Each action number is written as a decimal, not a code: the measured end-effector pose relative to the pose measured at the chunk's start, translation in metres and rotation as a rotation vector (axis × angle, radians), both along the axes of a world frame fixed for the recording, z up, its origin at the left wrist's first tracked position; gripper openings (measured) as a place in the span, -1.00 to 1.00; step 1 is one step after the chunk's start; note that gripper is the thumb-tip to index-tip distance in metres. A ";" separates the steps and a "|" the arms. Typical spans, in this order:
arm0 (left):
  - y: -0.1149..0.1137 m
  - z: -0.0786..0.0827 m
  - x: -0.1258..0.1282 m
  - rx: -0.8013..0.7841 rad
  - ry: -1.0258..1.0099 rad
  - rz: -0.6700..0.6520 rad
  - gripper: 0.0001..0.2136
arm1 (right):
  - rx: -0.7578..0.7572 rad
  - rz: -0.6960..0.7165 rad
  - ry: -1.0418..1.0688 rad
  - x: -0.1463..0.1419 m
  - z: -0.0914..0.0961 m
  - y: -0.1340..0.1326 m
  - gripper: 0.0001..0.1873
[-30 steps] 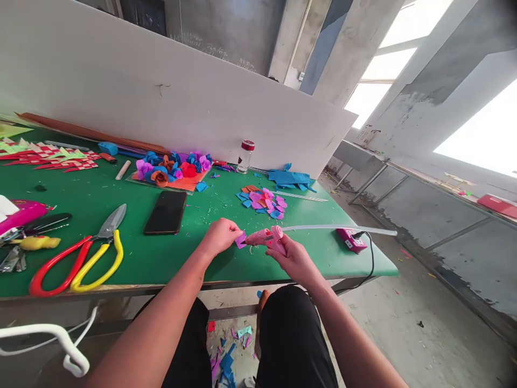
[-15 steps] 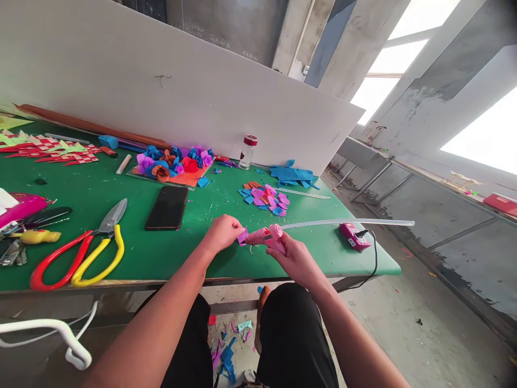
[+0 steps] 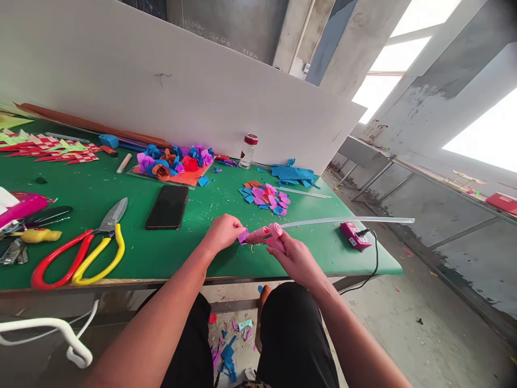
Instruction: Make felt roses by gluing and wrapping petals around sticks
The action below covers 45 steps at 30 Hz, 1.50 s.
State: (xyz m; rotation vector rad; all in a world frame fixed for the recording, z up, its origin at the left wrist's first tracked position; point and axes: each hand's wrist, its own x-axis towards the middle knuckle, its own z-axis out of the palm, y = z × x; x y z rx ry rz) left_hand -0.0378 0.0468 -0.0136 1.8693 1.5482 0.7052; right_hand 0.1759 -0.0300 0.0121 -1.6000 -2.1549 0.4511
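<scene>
My left hand (image 3: 223,231) pinches a small purple paper piece (image 3: 243,235) over the front part of the green table. In my right hand (image 3: 298,256) is a pink glue gun (image 3: 266,236), gripped by its handle. Its nozzle points left and meets the purple paper, or sits just beside it; I cannot tell which. From the gun's back a long clear glue stick (image 3: 347,220) sticks out to the right. Beyond the hands lies a pile of cut paper petals (image 3: 266,198) in pink, blue and brown.
Red-and-yellow-handled scissors (image 3: 86,242) and a black phone (image 3: 167,207) lie left. Paper flowers (image 3: 173,164), a glass jar (image 3: 247,151) and blue paper (image 3: 294,174) stand along the white board (image 3: 194,81). A pink power strip (image 3: 355,236) with a cable sits near the right edge.
Both hands keep nearly the same pose, with the glue gun's nozzle still at the purple paper. The whole view shifts very slightly.
</scene>
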 end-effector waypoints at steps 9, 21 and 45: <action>0.000 -0.002 -0.001 0.001 -0.014 -0.004 -0.78 | 0.030 0.001 -0.021 0.000 0.001 -0.001 -0.58; -0.001 0.000 0.000 -0.015 0.000 -0.010 -0.77 | 0.015 -0.006 -0.037 0.000 0.001 -0.002 -0.56; 0.003 -0.006 -0.002 -0.003 -0.069 -0.013 -0.74 | -0.334 -0.026 0.602 0.017 0.001 0.006 -0.61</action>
